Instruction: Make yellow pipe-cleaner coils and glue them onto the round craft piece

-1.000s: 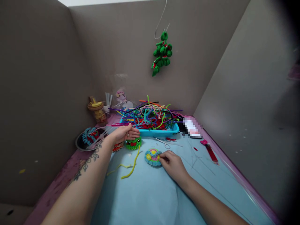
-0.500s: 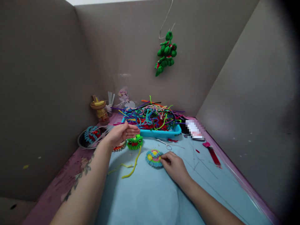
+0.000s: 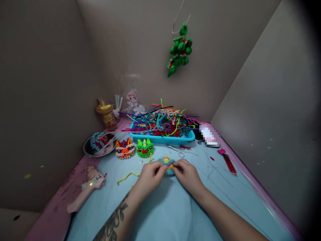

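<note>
Both hands meet at a small round blue, yellow and pink pipe-cleaner piece (image 3: pixel 166 160) over the blue sheet. My left hand (image 3: pixel 153 174) pinches its left side, thumb and fingertips closed. My right hand (image 3: pixel 186 172) grips its right side with thumb and index finger. The fingers hide much of the piece's lower half. Just behind my left hand sits a green lion-head figure (image 3: pixel 144 148), and left of it stands an orange and cream one (image 3: pixel 124 148). A yellow pipe cleaner (image 3: pixel 127 175) lies bent on the sheet, partly covered by my left hand.
A blue tray (image 3: pixel 160 139) heaped with pipe cleaners stands at the back. Scissors (image 3: pixel 178 152) lie before it. At left are a round metal bowl (image 3: pixel 86 152) and a pink glue gun (image 3: pixel 86 194) with a green light. A phone (image 3: pixel 209 136) lies at right.
My left hand has come down from near the tray to the blue piece and now pinches it. The orange figure and the glue gun are uncovered. My right hand keeps its hold.
</note>
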Motion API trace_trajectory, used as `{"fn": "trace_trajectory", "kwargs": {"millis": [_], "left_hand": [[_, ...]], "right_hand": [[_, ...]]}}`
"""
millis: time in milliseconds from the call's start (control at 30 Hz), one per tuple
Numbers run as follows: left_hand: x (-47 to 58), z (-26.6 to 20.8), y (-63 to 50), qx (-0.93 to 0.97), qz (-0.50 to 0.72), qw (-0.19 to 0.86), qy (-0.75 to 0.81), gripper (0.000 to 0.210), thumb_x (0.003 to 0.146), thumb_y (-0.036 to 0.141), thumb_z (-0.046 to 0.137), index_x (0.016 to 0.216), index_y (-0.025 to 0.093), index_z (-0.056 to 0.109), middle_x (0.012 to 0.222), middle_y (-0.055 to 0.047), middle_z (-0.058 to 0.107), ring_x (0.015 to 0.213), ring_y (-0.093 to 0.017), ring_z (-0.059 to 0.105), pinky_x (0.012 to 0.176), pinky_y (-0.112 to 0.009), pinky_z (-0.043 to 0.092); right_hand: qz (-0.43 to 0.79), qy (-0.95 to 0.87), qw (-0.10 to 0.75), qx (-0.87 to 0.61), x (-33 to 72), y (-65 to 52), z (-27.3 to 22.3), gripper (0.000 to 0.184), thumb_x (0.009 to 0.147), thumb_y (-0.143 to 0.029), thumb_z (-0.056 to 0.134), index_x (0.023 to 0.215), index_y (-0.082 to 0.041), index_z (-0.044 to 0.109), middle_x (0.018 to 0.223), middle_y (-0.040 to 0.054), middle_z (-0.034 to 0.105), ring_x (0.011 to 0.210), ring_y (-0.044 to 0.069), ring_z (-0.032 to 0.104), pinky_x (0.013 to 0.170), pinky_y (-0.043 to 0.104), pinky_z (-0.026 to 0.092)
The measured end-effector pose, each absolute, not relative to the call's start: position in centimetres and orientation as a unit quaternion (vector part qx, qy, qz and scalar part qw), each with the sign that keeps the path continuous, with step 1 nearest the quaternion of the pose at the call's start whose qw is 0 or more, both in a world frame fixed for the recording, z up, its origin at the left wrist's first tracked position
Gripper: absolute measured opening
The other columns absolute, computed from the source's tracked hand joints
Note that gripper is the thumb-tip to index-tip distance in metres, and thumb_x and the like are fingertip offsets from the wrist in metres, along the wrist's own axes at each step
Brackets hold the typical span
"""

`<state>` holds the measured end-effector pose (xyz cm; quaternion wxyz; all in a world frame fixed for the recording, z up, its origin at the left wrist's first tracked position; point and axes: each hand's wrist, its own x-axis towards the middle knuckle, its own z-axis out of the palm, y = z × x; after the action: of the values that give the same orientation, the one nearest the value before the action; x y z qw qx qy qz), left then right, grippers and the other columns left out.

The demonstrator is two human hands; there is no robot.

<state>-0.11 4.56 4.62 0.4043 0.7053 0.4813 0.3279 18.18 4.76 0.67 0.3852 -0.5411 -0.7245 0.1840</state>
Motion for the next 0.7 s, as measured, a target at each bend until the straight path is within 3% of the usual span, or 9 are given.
{"fn": "trace_trajectory", "kwargs": {"millis": [133, 300, 467, 700], "left_hand": [[-0.4, 3.8, 4.9, 0.714, 0.374, 0.295, 0.512, 0.020, 0.082, 0.039, 0.055, 0.084, 0.020, 0.059, 0.078, -0.004, 0.059, 0.071, -0.018, 0.053, 0.068, -0.030, 0.041], [-0.4, 2.6, 5.1, 0.727, 0.323, 0.281, 0.536, 0.054, 0.074, 0.031, 0.065, 0.123, 0.019, 0.048, 0.115, -0.013, 0.058, 0.093, -0.024, 0.057, 0.086, -0.038, 0.044], [-0.1, 2.0, 4.9, 0.713, 0.298, 0.300, 0.560, 0.063, 0.072, 0.025, 0.066, 0.130, 0.017, 0.043, 0.125, -0.016, 0.056, 0.114, -0.031, 0.052, 0.092, -0.043, 0.042], [-0.2, 1.6, 4.6, 0.696, 0.292, 0.321, 0.573, 0.072, 0.067, 0.023, 0.069, 0.133, 0.018, 0.041, 0.126, -0.017, 0.056, 0.119, -0.033, 0.050, 0.095, -0.044, 0.040]], "right_hand": [[0.180, -0.725, 0.384, -0.543, 18.2, 4.7, 0.8, 0.011, 0.079, -0.015, 0.054, 0.076, -0.019, 0.063, 0.072, 0.0030, 0.060, 0.068, 0.017, 0.057, 0.064, 0.028, 0.045], [0.178, -0.726, 0.379, -0.546, 18.3, 4.8, 0.6, 0.010, 0.080, -0.014, 0.054, 0.077, -0.019, 0.063, 0.074, 0.0026, 0.060, 0.071, 0.017, 0.058, 0.066, 0.028, 0.045], [0.177, -0.725, 0.377, -0.549, 18.2, 4.7, 0.8, 0.011, 0.080, -0.013, 0.053, 0.077, -0.019, 0.062, 0.076, 0.0031, 0.061, 0.073, 0.017, 0.059, 0.067, 0.028, 0.046], [0.173, -0.730, 0.383, -0.539, 18.3, 4.7, 0.6, 0.010, 0.080, -0.016, 0.053, 0.078, -0.020, 0.063, 0.076, 0.0035, 0.062, 0.073, 0.018, 0.059, 0.067, 0.029, 0.047]]}}
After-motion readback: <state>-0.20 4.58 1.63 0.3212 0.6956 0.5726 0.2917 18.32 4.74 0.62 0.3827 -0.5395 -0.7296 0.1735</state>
